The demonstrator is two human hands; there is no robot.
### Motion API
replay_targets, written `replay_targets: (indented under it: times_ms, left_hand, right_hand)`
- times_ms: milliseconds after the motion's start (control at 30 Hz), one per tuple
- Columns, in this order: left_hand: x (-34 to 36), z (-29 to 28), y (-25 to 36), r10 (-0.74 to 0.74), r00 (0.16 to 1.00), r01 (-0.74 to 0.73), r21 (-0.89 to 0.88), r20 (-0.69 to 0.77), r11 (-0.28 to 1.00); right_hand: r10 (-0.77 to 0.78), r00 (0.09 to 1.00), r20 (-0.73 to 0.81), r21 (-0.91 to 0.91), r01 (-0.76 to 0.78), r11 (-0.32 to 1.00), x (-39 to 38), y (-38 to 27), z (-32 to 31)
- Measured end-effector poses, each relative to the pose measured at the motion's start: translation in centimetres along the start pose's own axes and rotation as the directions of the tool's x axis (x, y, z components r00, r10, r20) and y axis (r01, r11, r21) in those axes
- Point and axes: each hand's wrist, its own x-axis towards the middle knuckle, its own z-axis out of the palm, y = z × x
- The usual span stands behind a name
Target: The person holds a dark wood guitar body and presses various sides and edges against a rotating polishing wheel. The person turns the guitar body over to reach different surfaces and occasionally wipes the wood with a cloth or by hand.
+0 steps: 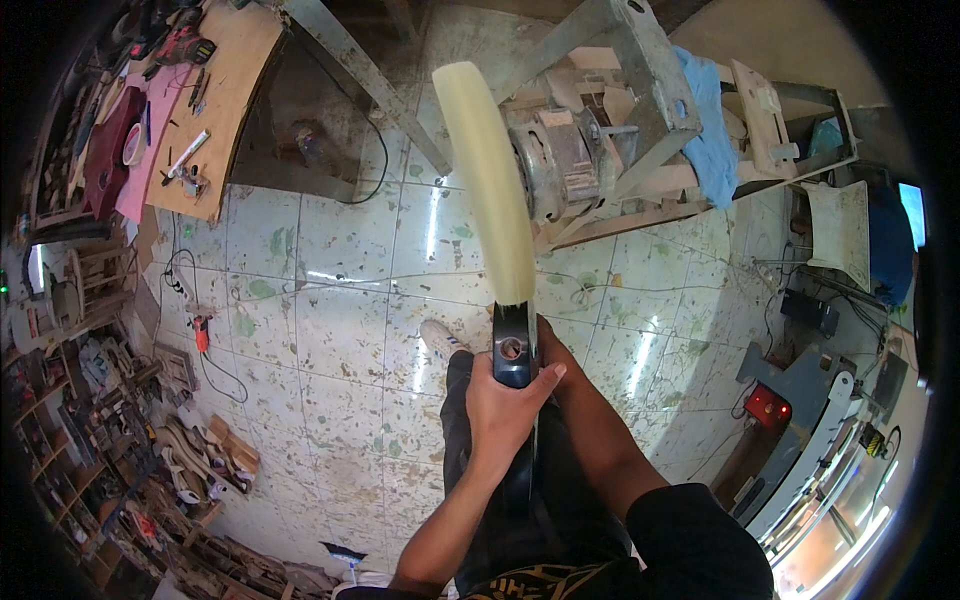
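A pale yellow, thick-rimmed wheel [487, 190] stands edge-on; the left hand [498, 408] curls partly closed around a glossy black piece [513, 374] with a round hole, seemingly aligned so its far end meets the wheel; the right hand [546, 342], mostly hidden, shows no clear grip.

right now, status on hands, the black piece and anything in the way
Left hand gripping glossy black piece. Right hand mostly hidden behind it. Piece's far end at pale yellow wheel, contact unclear. No obstruction visible between them.
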Motion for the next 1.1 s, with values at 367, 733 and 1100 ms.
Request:
replay_targets:
  times_ms: [367,733,1100]
  left_hand:
    - [-5.0,-2.1,0.4,0.092,0.995,-0.096,-0.082,-0.042,0.992]
    - [-8.4,-4.6,-0.4,0.048,0.998,-0.046,-0.077,0.027,0.996]
    - [-8.0,-4.7,1.2,0.098,0.995,-0.098,-0.02,-0.033,0.995]
  right_hand:
    - [-0.039,0.999,0.032,-0.193,0.045,0.98,3.7,1.3,-3.3]
    - [-0.082,0.993,-0.088,-0.299,0.052,0.953,-0.5,0.5,2.1]
    - [-0.181,0.983,-0.022,-0.482,0.148,0.863,2.0,1.6,-1.1]
